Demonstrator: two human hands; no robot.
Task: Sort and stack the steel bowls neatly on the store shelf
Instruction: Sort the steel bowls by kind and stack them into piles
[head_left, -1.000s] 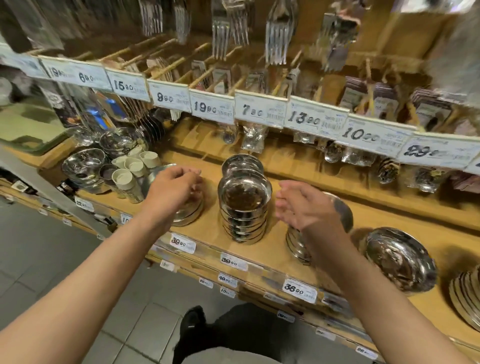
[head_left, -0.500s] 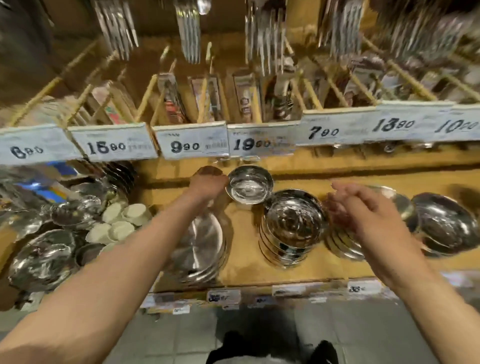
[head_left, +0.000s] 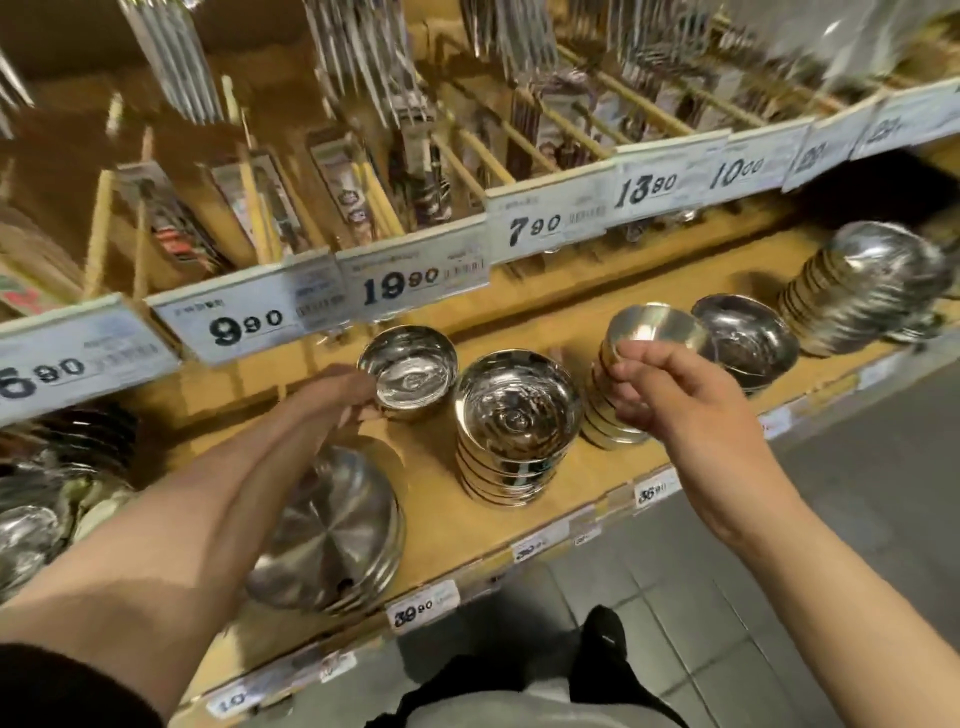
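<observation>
Right, both bare arms reach forward over the wooden shelf. The left hand is stretched far in, low to the shelf board, fingers curled against the near-left side of a small steel bowl that stands upright toward the back; it looks like a grip on the wall of the bowl, though the fingertips are partly hidden behind it. The right hand is raised a bit higher, wrist bent, thumb and fingers pinching the rim of an upturned bowl, tilted with its base facing the camera. That bowl sits on top of a short stack of upside-down bowls directly under the hand.

Between the two hands stands a taller pile of bowls, open side up, just right of the small bowl and apart from both hands. Right of the right hand is a shallow bowl lying open, then a leaning stack farther right, blurred. Near the left forearm lies a pile of flat steel plates at the shelf front. Price tags run along the rail above the bowls, with packaged cutlery behind them. A dark shoe shows on the tiled floor below.
</observation>
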